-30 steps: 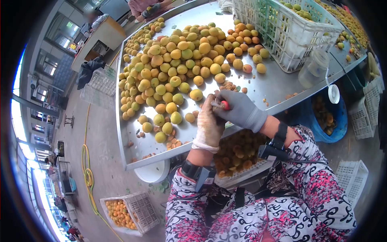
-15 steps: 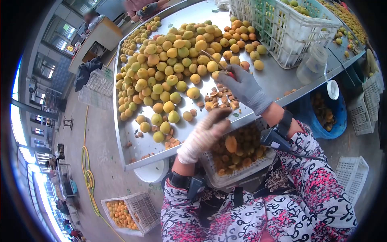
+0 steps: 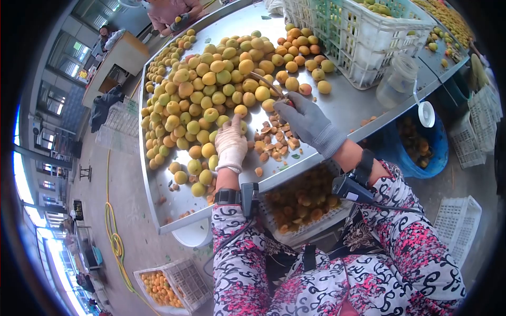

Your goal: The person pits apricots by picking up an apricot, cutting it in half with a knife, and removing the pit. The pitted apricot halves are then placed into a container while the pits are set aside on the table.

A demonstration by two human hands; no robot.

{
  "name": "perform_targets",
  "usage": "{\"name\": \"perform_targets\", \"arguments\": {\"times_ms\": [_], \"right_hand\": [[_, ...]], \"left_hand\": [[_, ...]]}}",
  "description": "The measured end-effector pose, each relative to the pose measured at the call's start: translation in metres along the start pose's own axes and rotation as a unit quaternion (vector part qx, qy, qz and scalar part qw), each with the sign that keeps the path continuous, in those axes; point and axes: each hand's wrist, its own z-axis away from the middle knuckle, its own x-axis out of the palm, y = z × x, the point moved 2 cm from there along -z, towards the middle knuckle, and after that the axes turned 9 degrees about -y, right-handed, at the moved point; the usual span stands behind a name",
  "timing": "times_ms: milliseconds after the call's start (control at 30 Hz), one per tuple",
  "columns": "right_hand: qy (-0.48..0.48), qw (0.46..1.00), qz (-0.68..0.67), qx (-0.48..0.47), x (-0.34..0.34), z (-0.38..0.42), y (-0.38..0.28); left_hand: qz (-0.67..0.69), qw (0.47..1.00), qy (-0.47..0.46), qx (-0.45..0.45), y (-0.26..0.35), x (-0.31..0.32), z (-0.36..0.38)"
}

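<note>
So the left hand point(image 3: 231, 145), in a thin pale glove, is lying fingers-down on the near edge of the big heap of round yellow-green apricots point(image 3: 211, 89) on the shiny steel tabletop point(image 3: 348, 105). Its grip looks curled over one fruit right at the fingertips, but I can't tell if it's actually clamped or just resting there.

The right hand point(image 3: 311, 124), in a grey knit glove, has its grip closed around a small red-handled knife point(image 3: 271, 87). The blade's long axis runs up and to the left from that grip, out over the pile.

Between the two grips, a bit nearer the right one, sits a scatter of brown apricot pits point(image 3: 276, 137). The heap itself lies ahead of and to the left of both grips, so the left hand is the nearer one to the fruit. Below the tabletop edge, under both wrists, a white plastic crate of orange halved apricots point(image 3: 300, 203) sits close to the person's lap.
</note>
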Motion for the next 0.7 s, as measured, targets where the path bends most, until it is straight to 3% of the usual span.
{"name": "perform_targets", "arguments": {"times_ms": [67, 100, 133, 200, 233, 267, 333, 467, 533, 567, 600, 700], "right_hand": [[-0.017, 0.999, -0.017, 0.024, 0.000, 0.001, -0.001], [-0.015, 0.999, -0.018, 0.023, 0.001, 0.001, 0.001], [-0.009, 0.999, -0.017, 0.026, 0.003, -0.001, 0.003], [-0.002, 1.000, -0.019, 0.025, 0.005, 0.000, 0.002], [-0.003, 0.998, -0.018, 0.053, 0.007, 0.002, 0.001], [-0.004, 0.997, -0.017, 0.080, 0.008, 0.004, 0.000], [-0.007, 0.997, -0.022, 0.069, 0.014, 0.003, 0.006], [-0.031, 0.992, -0.116, 0.036, 0.023, 0.009, -0.005], [-0.074, 0.960, -0.252, 0.100, 0.025, 0.013, -0.013], [-0.111, 0.941, -0.300, 0.114, 0.028, 0.012, -0.008], [-0.112, 0.941, -0.300, 0.114, 0.030, 0.012, -0.006], [-0.101, 0.941, -0.305, 0.105, 0.034, 0.013, -0.005]], "left_hand": [[0.118, 0.992, 0.019, -0.038, -0.011, 0.011, -0.002], [0.297, 0.955, 0.017, -0.016, -0.019, 0.024, -0.003], [0.295, 0.955, 0.019, -0.015, -0.009, 0.009, 0.006], [0.583, 0.809, -0.066, 0.016, 0.018, -0.020, 0.028], [0.630, 0.772, -0.067, 0.053, 0.029, -0.031, 0.039], [0.628, 0.774, -0.065, 0.055, 0.035, -0.039, 0.049], [0.755, 0.636, -0.086, 0.136, 0.046, -0.055, 0.065], [0.751, 0.637, -0.053, 0.165, 0.059, -0.064, 0.077], [0.751, 0.643, -0.026, 0.146, 0.068, -0.066, 0.081], [0.726, 0.675, -0.007, 0.134, 0.072, -0.064, 0.081], [0.698, 0.705, 0.011, 0.120, 0.074, -0.062, 0.081], [0.688, 0.714, 0.058, 0.116, 0.074, -0.060, 0.080]]}}
